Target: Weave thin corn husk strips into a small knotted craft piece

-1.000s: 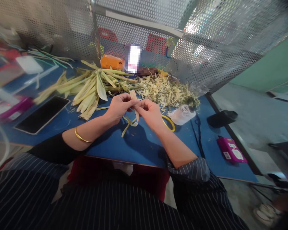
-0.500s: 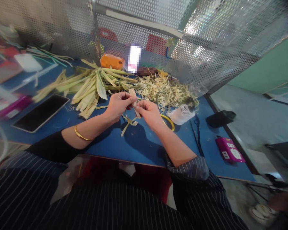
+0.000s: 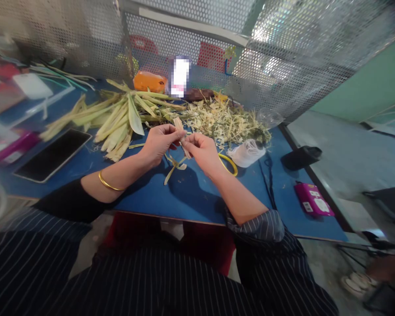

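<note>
Between my two hands, above the blue table [image 3: 197,199], is a pale strip of dried corn husk [image 3: 178,123]. My left hand [image 3: 162,141] pinches it from the left, thumb against fingers. My right hand [image 3: 200,149] pinches the same strip just below, and the fingertips of both hands meet or nearly meet. A few loose husk strips [image 3: 174,168] lie on the table beneath. Beyond my left hand spreads a bundle of long husk leaves [image 3: 118,118]. A heap of shredded husk scraps [image 3: 227,123] lies past my right hand.
Right of my hands are a yellow ring [image 3: 229,166], a white spool of thread [image 3: 248,152] and dark scissors [image 3: 268,182]. Farther right sit a black pouch [image 3: 301,157] and a purple packet [image 3: 314,199]. A black phone [image 3: 54,154] lies left. Perforated metal screening [image 3: 197,41] rises behind.
The whole view has shifted slightly. Both hands keep their pinch on the husk strip, with only small finger movement.
</note>
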The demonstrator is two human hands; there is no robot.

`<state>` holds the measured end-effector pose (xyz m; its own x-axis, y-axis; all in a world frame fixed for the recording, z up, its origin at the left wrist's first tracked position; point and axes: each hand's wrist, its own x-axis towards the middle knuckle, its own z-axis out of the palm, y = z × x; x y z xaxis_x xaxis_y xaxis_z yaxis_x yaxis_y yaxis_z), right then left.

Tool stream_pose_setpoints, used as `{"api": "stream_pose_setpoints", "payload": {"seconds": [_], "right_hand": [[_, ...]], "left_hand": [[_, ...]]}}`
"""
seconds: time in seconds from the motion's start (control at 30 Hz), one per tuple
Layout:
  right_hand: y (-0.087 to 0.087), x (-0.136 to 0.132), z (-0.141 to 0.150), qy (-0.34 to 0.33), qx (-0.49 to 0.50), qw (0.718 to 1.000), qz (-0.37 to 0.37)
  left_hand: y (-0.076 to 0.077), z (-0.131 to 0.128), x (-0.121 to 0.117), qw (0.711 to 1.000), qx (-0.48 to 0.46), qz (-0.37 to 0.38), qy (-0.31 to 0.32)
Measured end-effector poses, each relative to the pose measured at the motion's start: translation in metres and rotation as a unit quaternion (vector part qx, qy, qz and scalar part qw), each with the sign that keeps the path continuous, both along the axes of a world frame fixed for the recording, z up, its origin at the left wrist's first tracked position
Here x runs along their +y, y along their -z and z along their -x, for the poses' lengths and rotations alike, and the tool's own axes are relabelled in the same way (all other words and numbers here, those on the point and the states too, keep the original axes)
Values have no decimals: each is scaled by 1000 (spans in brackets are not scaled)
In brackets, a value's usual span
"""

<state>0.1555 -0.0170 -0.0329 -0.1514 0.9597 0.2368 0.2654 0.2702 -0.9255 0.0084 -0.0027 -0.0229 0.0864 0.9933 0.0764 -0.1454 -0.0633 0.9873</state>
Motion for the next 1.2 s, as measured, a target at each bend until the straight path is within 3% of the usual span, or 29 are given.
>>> {"api": "stream_pose_setpoints", "payload": {"seconds": [0.63,1.2], "right_hand": [[-1,0,-1,5,-17,1000,-8],[2,0,2,-9,20,999,26]], "left_hand": [[4,1,2,1000,3,3,26],[3,2,4,1000,3,-28,6]]}}
